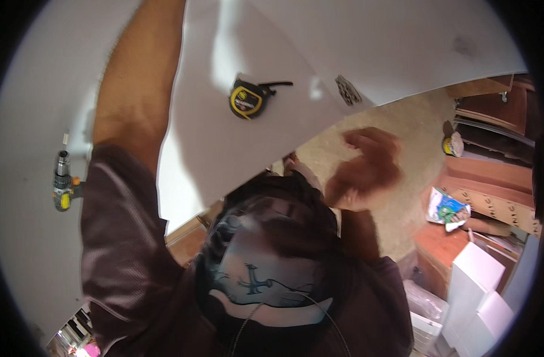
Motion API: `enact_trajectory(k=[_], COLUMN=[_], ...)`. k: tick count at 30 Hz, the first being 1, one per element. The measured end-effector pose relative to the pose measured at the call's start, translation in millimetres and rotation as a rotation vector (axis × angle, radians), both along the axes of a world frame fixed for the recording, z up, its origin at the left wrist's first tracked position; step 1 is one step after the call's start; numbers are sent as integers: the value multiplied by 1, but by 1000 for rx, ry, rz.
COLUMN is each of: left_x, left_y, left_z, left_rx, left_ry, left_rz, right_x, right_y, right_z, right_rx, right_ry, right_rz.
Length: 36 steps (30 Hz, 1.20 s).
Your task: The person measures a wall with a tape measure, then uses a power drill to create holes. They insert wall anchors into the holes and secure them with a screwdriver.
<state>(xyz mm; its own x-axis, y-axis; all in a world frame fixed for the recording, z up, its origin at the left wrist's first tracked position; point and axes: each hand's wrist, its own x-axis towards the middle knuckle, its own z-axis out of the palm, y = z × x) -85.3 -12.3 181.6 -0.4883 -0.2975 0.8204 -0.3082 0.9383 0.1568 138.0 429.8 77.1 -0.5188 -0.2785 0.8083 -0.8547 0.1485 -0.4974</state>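
Note:
My left arm reaches up past the top edge, so my left hand is out of the picture. My right hand [367, 157] is smeared by motion above the floor, just beyond the edge of a white panel [272, 140]; its fingers cannot be made out. On the panel lies a black and yellow tape measure [247, 100] with a dark strap. A small bundle of thin greyish pieces [348, 90], too small to name, rests near the panel's edge, closer to my right hand.
A power drill [62, 184] lies on a white surface left of my arm. At right are brown boards [492, 107], a round tub [453, 144], a blue, green and white bag [447, 209], an orange-brown box [441, 244] and white panels [477, 268]. Bare floor [414, 125] shows between.

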Motion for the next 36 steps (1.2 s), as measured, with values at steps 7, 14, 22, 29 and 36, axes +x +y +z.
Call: enact_trajectory(k=[7, 14, 22, 29, 36], left_x=[9, 22, 47, 52, 42], left_y=[27, 53, 60, 54, 46], left_z=[9, 35, 39, 48, 60], left_rx=[90, 689, 637, 727, 1205], left_ry=[280, 282, 250, 189, 205], left_rz=[-276, -386, -551, -575, -517], right_x=[-69, -98, -95, -98, -101], right_y=[5, -25, -27, -29, -30], right_z=[62, 58, 50, 45, 36], right_rx=[-306, -194, -269, -248, -258], right_ry=[93, 119, 111, 110, 102], right_rz=[-138, -152, -82, -106, -57])
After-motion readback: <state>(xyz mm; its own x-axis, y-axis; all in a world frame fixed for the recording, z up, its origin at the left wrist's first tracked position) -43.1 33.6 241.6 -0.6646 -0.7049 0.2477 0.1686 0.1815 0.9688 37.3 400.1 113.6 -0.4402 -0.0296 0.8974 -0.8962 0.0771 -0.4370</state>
